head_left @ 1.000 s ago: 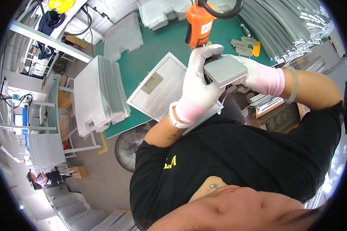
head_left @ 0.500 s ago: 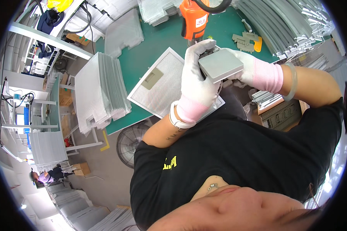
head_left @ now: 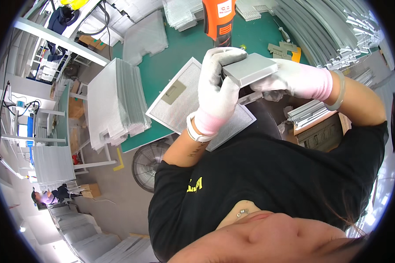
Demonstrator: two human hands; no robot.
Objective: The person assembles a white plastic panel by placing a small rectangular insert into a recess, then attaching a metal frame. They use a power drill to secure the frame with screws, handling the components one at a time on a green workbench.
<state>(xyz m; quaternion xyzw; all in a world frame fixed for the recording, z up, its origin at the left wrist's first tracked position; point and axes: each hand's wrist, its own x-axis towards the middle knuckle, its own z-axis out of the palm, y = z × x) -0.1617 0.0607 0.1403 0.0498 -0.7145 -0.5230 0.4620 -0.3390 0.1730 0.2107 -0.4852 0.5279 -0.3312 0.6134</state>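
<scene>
A flat grey rectangular block (head_left: 250, 69) is held up between both my gloved hands, over the near edge of the green table. My left hand (head_left: 218, 81) has its fingers curled round the block's left side. My right hand (head_left: 294, 79) grips the right side, with its fingers partly hidden underneath. What lies under the block is mostly covered. Below and left of my left hand, a framed silver mesh filter panel (head_left: 184, 74) lies tilted, with a beige latch plate (head_left: 174, 91) on it. Just beyond my hands hangs an orange power tool (head_left: 219, 22), its lower end close to my left fingers.
A stack of mesh sheets (head_left: 114, 101) stands at the table's left edge. Bundled grey strips (head_left: 311, 30) fill the far right, near a screwdriver (head_left: 285, 34) and grey plates (head_left: 281, 49). A floor fan (head_left: 147, 164) and an open carton (head_left: 322, 131) are nearby.
My hands have shifted slightly, the left toward the left and the right toward the right. The block has tilted, showing more of its near edge. Both hands still hold it.
</scene>
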